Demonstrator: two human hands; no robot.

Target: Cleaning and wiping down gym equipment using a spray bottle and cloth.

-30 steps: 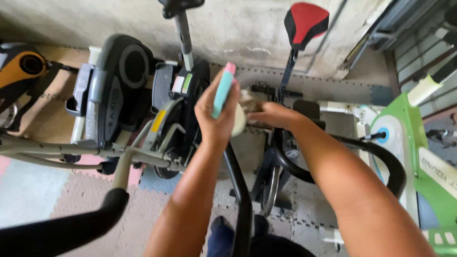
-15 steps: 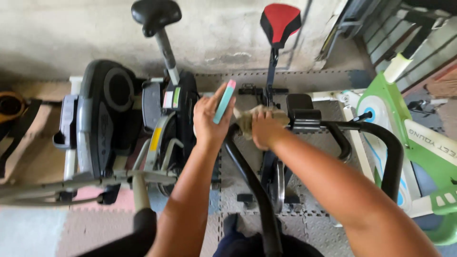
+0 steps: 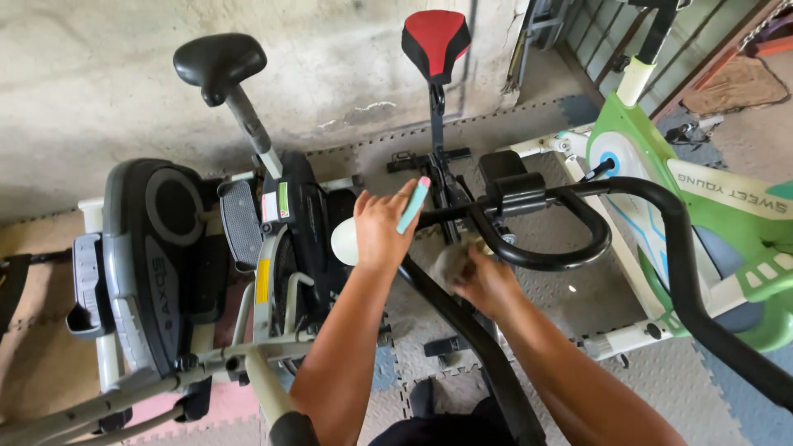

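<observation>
My left hand (image 3: pixel 382 231) is raised in the middle of the head view and grips a white spray bottle (image 3: pixel 346 241) with a teal trigger tipped pink (image 3: pixel 413 204). Just right of it and lower, my right hand (image 3: pixel 483 281) presses a crumpled grey cloth (image 3: pixel 452 263) against the black frame bar (image 3: pixel 462 318) of the exercise machine in front of me. The machine's looped black handlebar (image 3: pixel 545 258) curves directly above and right of that hand.
A black and grey elliptical trainer (image 3: pixel 157 264) with a black saddle (image 3: pixel 219 59) stands at left. A bike with a red and black saddle (image 3: pixel 435 37) is behind the handlebar. A green and white exercise bike (image 3: pixel 702 206) is at right. Foam mats cover the floor; a concrete wall is behind.
The view has tilted and pulled back, showing more of the machines. My right hand with the cloth has moved down from beside the bottle onto the frame bar. The left hand still holds the bottle.
</observation>
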